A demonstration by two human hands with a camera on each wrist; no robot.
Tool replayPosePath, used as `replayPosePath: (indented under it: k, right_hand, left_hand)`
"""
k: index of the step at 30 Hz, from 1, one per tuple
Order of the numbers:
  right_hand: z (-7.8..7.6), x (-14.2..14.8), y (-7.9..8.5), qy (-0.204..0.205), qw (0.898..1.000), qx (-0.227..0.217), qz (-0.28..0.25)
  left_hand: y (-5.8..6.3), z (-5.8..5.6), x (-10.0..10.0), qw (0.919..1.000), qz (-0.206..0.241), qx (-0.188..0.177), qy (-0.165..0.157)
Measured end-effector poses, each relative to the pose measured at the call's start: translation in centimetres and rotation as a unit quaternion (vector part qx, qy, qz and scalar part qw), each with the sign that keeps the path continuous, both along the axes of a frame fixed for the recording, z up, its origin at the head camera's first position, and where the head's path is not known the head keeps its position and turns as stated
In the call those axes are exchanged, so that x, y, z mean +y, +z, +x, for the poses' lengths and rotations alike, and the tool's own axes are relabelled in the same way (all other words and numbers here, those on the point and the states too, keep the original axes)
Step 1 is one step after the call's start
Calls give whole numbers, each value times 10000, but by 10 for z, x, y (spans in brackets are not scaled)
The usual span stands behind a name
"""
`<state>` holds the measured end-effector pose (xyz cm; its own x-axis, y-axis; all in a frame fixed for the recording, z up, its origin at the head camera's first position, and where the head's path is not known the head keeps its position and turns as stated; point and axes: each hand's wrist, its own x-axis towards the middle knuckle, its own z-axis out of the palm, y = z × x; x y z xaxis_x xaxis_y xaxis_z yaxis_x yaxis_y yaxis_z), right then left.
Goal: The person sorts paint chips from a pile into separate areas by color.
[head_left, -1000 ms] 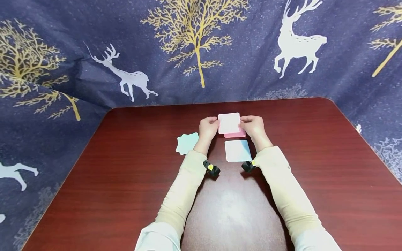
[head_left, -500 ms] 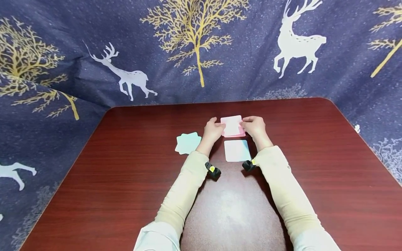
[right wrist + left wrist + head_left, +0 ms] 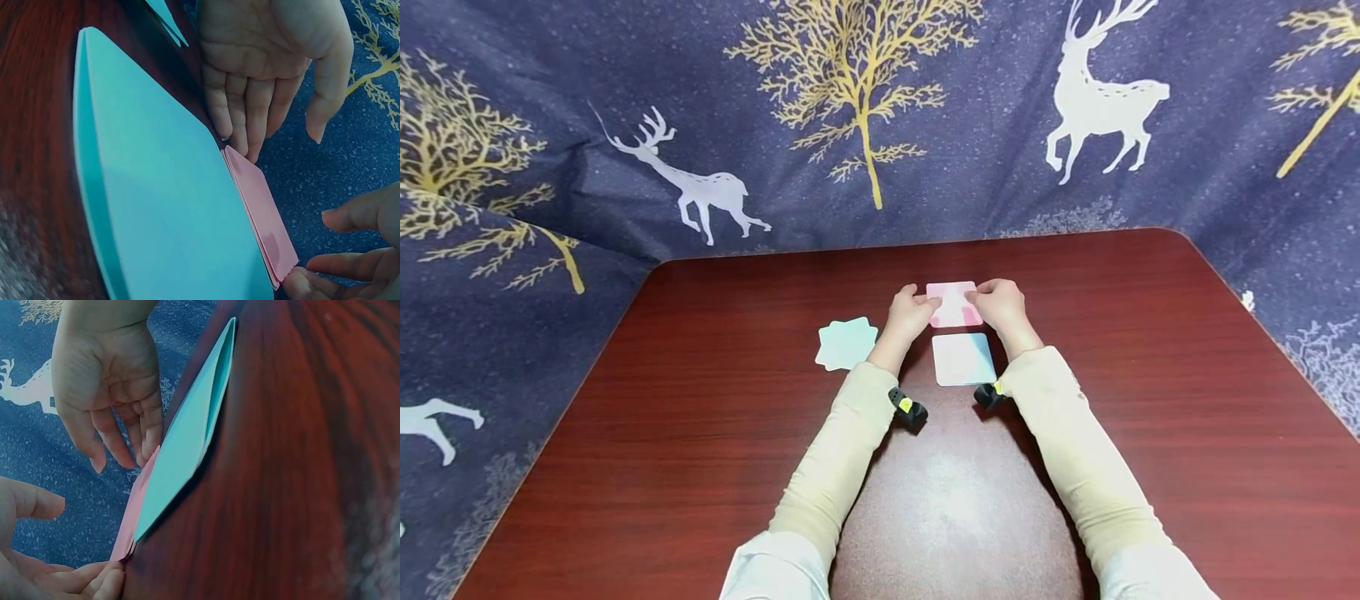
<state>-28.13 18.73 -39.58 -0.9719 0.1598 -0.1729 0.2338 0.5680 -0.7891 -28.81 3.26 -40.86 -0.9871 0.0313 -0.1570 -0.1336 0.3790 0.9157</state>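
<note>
Between my two hands lies a neat stack of square pink paper sheets (image 3: 953, 304), near the back of the table. My left hand (image 3: 910, 314) touches its left edge with the fingertips, the thumb held apart from the fingers. On the opposite edge, the fingertips of my right hand (image 3: 1002, 307) rest against the stack, thumb also apart in the right wrist view. Right in front of the pink stack (image 3: 262, 212) is a stack of turquoise square sheets (image 3: 962, 360), whose edges spread a little in the left wrist view.
A second turquoise pile (image 3: 846, 343), its sheets fanned at different angles, lies left of my left hand. The dark red table (image 3: 700, 417) reaches back to a blue cloth (image 3: 985, 167) printed with deer and trees.
The pale upper sheet, raised and offset a second ago, has come down in line with the pink stack. My left hand has shifted right and slightly nearer, fingers loosened.
</note>
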Motion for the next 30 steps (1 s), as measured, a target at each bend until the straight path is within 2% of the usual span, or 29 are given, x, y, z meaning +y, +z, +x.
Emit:
replayPosePath:
  k: [11, 20, 23, 25, 30]
  right_hand:
    - [4, -11, 10, 82, 9999, 81, -1]
    - [10, -24, 18, 70, 9993, 373, -17]
    - [12, -33, 23, 159, 9985, 352, -380]
    - [13, -40, 27, 214, 9965, 299, -754]
    - [19, -60, 35, 388, 9895, 40, -1394]
  left_hand:
    - [7, 2, -16, 9999, 142, -37, 47]
    - [34, 11, -35, 9999, 110, 73, 13]
    - [44, 15, -45, 9999, -60, 130, -22]
    - [50, 18, -51, 9992, -335, 215, -32]
    - [57, 23, -67, 9948, -974, 291, 53]
